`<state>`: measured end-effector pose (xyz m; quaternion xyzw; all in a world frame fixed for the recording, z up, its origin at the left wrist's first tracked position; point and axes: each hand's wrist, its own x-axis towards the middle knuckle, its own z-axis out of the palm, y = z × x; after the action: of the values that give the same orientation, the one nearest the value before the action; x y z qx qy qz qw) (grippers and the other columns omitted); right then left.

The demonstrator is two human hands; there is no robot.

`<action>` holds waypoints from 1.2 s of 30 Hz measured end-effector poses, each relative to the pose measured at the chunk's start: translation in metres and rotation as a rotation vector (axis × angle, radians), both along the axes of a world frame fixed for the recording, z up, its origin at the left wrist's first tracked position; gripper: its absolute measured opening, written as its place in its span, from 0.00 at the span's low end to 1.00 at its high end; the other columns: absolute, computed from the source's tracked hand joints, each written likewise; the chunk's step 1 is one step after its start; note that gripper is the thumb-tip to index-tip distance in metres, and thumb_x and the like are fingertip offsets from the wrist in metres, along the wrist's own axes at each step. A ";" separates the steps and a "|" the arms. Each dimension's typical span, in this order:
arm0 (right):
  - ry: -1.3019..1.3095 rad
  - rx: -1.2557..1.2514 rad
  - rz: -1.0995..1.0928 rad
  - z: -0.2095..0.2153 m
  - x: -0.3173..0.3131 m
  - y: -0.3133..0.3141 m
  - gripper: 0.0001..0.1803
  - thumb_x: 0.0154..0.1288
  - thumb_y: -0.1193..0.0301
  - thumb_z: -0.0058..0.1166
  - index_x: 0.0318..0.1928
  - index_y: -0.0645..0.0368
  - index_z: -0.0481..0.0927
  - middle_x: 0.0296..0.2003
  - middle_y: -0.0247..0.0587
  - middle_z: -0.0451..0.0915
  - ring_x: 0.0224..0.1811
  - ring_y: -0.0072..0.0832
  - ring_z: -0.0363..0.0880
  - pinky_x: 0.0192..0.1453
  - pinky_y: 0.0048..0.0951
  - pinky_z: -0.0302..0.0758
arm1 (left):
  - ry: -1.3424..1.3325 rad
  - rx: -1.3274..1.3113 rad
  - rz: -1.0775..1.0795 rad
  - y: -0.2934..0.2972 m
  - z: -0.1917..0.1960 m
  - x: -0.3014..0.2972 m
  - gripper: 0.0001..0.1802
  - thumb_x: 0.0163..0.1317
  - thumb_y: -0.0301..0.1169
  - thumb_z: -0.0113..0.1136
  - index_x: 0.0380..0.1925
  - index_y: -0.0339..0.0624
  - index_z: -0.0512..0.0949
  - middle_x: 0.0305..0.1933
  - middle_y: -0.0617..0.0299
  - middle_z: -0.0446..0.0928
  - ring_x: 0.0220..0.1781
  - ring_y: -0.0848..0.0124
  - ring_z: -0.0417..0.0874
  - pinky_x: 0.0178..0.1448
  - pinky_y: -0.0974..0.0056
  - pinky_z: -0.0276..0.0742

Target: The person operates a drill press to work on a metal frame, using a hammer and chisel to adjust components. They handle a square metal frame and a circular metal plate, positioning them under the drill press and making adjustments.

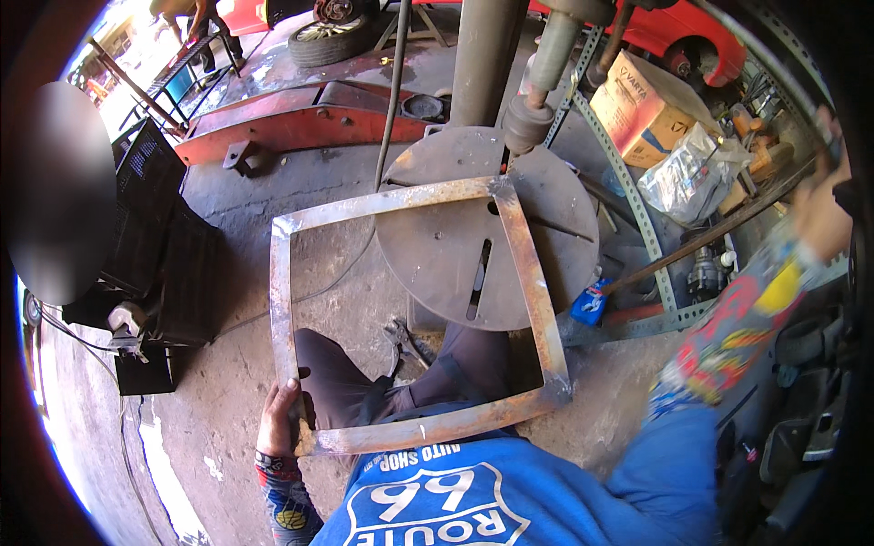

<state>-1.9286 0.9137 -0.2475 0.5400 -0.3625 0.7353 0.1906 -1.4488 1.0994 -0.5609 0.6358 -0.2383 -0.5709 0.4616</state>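
Observation:
A square metal frame, welded at the corners and rust-stained, lies partly on the round slotted table of a drill press. Its near side extends over my lap. My left hand is closed around the frame's near left corner, thumb on top. Above the far right corner hangs the drill press chuck, a thin bit pointing down close to the metal. My right hand is stretched far out to the right, smeared by motion at the picture's rim; its fingers and anything in them cannot be made out.
Locking pliers lie on the floor between my legs. Black crates stand at left; a red steel arm and a wheel lie beyond. At right are a perforated metal rack, a cardboard box and a plastic bag.

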 end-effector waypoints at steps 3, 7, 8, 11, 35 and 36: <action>-0.235 -0.046 0.165 -0.067 0.012 -0.014 0.18 0.72 0.73 0.49 0.54 0.77 0.73 0.45 0.57 0.80 0.49 0.44 0.83 0.53 0.42 0.83 | -0.039 0.020 -0.028 -0.001 0.005 0.001 0.26 0.67 0.48 0.52 0.57 0.41 0.74 0.21 0.65 0.71 0.19 0.74 0.71 0.23 0.69 0.66; -0.311 0.120 0.252 -0.129 0.013 -0.031 0.18 0.74 0.70 0.45 0.56 0.72 0.75 0.47 0.51 0.81 0.45 0.35 0.83 0.48 0.32 0.83 | -0.069 0.014 -0.087 -0.003 0.013 0.000 0.30 0.63 0.46 0.61 0.59 0.39 0.71 0.27 0.63 0.74 0.24 0.74 0.73 0.29 0.69 0.69; -0.307 0.167 0.220 -0.138 0.012 -0.034 0.18 0.75 0.70 0.45 0.57 0.71 0.75 0.47 0.48 0.81 0.42 0.32 0.84 0.46 0.29 0.82 | -0.119 -0.001 -0.116 -0.003 0.013 0.000 0.31 0.61 0.45 0.64 0.60 0.38 0.70 0.28 0.64 0.74 0.25 0.75 0.73 0.30 0.69 0.70; -0.142 0.345 0.073 -0.157 0.006 -0.043 0.18 0.76 0.68 0.43 0.57 0.67 0.76 0.44 0.44 0.82 0.38 0.28 0.84 0.43 0.25 0.80 | -0.269 0.002 -0.165 -0.002 0.013 -0.003 0.35 0.56 0.41 0.71 0.60 0.37 0.69 0.30 0.66 0.74 0.28 0.76 0.73 0.33 0.70 0.71; -0.349 0.471 0.657 -0.130 0.019 -0.199 0.25 0.68 0.46 0.55 0.30 0.57 0.77 0.20 0.23 0.68 0.20 0.11 0.61 0.24 0.17 0.54 | -0.288 0.091 -0.198 0.000 0.020 0.012 0.34 0.59 0.40 0.70 0.62 0.37 0.68 0.30 0.69 0.72 0.29 0.79 0.70 0.32 0.72 0.67; -0.344 0.455 0.652 -0.131 0.019 -0.200 0.25 0.68 0.46 0.55 0.30 0.57 0.77 0.21 0.23 0.69 0.20 0.11 0.61 0.24 0.17 0.54 | -0.302 0.091 -0.196 0.001 0.018 0.012 0.34 0.60 0.41 0.69 0.62 0.38 0.68 0.30 0.69 0.72 0.29 0.79 0.70 0.32 0.71 0.67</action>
<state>-1.9099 0.7139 -0.3786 0.5240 -0.3524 0.7377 -0.2388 -1.4364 1.1004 -0.5425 0.7083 -0.3393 -0.5215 0.3336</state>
